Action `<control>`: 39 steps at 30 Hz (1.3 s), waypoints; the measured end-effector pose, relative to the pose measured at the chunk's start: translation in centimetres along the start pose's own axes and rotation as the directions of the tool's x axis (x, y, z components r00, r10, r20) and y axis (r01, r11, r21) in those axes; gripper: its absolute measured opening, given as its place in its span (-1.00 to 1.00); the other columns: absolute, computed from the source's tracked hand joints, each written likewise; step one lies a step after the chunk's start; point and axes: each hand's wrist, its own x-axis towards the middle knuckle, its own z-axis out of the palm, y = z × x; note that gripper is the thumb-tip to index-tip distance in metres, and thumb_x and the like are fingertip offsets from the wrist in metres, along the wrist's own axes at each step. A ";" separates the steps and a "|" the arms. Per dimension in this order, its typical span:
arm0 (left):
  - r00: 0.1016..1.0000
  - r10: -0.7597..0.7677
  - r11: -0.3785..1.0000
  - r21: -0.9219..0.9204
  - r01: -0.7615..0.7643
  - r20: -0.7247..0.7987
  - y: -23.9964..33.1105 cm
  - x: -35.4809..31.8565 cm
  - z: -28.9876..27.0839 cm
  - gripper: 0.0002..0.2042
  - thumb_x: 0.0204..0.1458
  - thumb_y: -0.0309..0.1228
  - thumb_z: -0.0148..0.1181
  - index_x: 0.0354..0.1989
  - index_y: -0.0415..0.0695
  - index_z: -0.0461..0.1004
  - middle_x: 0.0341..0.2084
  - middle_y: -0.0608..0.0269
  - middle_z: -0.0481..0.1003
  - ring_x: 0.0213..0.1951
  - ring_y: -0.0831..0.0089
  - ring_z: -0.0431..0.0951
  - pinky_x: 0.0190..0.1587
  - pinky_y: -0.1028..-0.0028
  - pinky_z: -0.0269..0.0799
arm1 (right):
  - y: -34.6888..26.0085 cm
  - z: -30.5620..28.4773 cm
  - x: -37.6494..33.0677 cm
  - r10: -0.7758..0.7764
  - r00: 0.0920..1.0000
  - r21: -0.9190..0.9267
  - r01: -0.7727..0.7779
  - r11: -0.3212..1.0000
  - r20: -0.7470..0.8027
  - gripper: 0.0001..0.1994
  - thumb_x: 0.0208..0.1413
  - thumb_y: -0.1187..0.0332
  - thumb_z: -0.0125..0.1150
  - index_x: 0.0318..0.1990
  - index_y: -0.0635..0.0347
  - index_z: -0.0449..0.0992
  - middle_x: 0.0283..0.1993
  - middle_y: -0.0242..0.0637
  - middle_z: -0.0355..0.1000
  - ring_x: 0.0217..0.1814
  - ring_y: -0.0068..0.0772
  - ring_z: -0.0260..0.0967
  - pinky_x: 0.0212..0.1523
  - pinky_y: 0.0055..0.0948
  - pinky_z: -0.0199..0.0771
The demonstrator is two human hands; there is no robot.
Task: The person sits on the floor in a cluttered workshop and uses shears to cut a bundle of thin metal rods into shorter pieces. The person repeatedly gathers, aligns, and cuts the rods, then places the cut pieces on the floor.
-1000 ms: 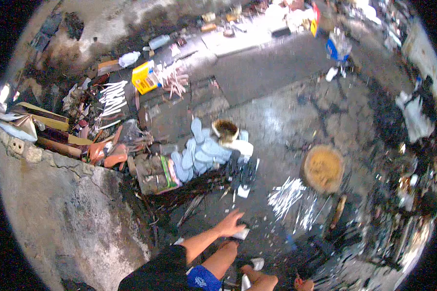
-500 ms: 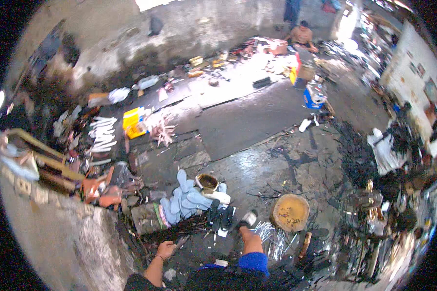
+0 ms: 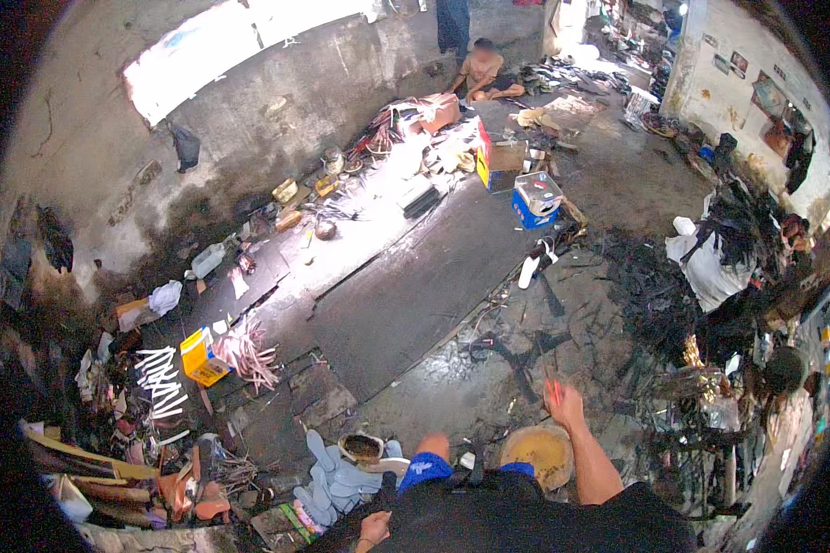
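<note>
Dark concrete floor [image 3: 433, 286], littered; round yellow-brown disc [image 3: 538, 453] (just below right hand); right hand [image 3: 563, 403] raised, fingers clamped on thin red stick [image 3: 554, 389]; left hand [image 3: 373, 528] low by lap, finger state indiscernible.

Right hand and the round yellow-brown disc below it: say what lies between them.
Nothing: in the head view, the right hand hangs just above the round disc, only dark floor between.

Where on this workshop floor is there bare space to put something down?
The dark flat slab in the middle is bare, between the yellow box on the left and the blue-and-white container. It is crowded along the left wall, around the round yellowish disc below the right hand, and at the black scraps on the right.
</note>
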 end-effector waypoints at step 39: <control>0.964 0.205 0.973 -0.069 -0.219 -0.170 93.4 30.8 42.3 -0.75 0.07 -0.39 0.20 -0.13 -0.26 0.49 -0.52 0.39 0.46 -0.53 0.62 0.38 -0.49 0.53 0.34 | -7.3 -7.9 106.2 -0.069 0.972 -0.067 0.086 0.994 0.223 -0.69 -0.15 0.13 0.31 -0.45 0.24 0.58 -0.42 0.03 0.50 -0.30 0.05 0.50 -0.26 -0.10 0.47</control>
